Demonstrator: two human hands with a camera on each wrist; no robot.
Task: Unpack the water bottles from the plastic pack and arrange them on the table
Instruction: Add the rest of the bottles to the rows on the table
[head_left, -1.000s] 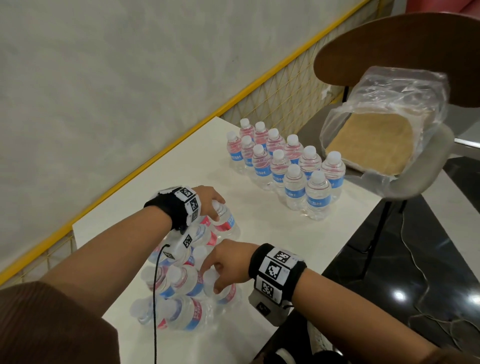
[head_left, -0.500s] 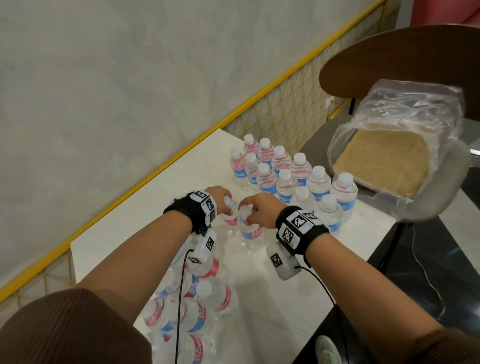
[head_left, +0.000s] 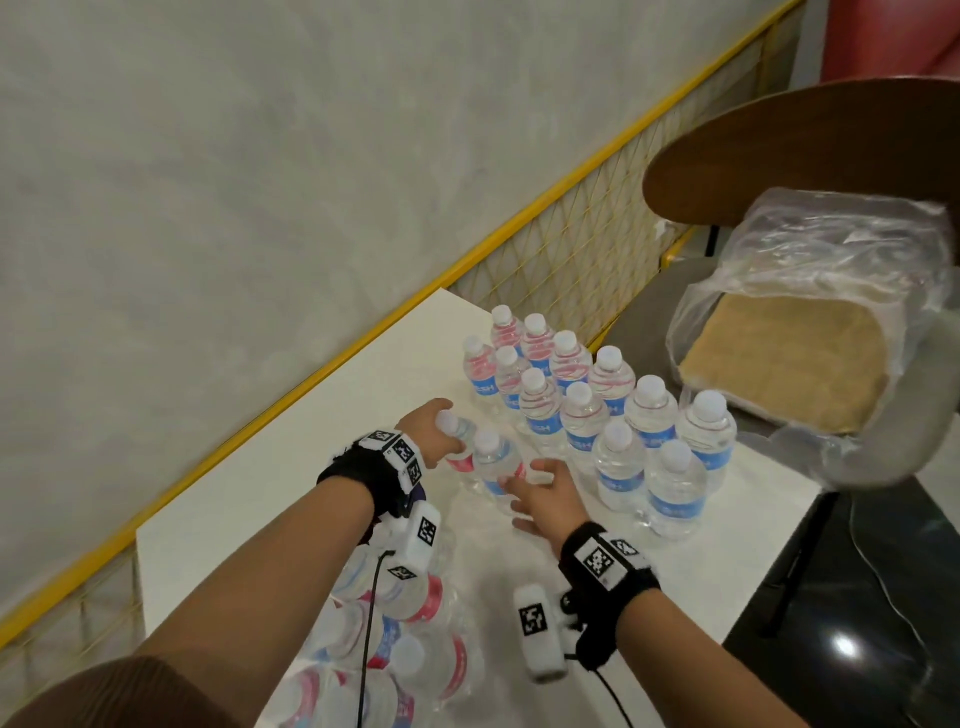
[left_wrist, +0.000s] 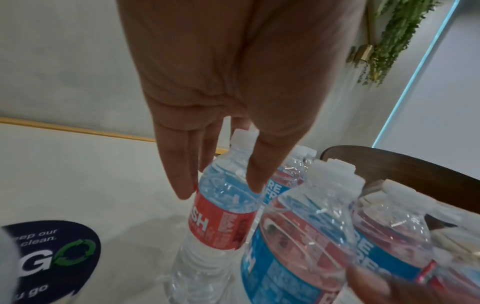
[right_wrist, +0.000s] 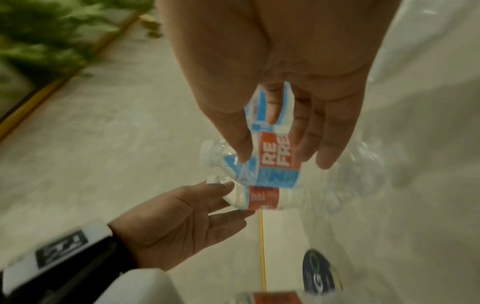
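Two small water bottles stand side by side on the white table (head_left: 291, 467), just left of the arranged group of upright bottles (head_left: 587, 410). My left hand (head_left: 447, 436) (left_wrist: 221, 187) pinches the left bottle (head_left: 460, 460) (left_wrist: 221, 226) at its shoulder, between thumb and fingers. My right hand (head_left: 524, 488) (right_wrist: 283, 158) has straight, spread fingers that only touch the side of the right bottle (head_left: 491, 454) (right_wrist: 275, 174). The torn plastic pack (head_left: 395, 649), with several bottles lying in it, sits under my left forearm at the near end of the table.
A chair (head_left: 883, 457) at the table's right end holds an empty plastic wrap with a cardboard sheet (head_left: 789, 364). A yellow mesh rail (head_left: 571, 234) and a grey wall run along the far side. A round dark sticker (left_wrist: 52, 257) lies on the tabletop.
Both hands carried a bottle each from the pack toward the group. The two bottles now stand on the table, and my right hand has loosened and slid down its bottle's side.
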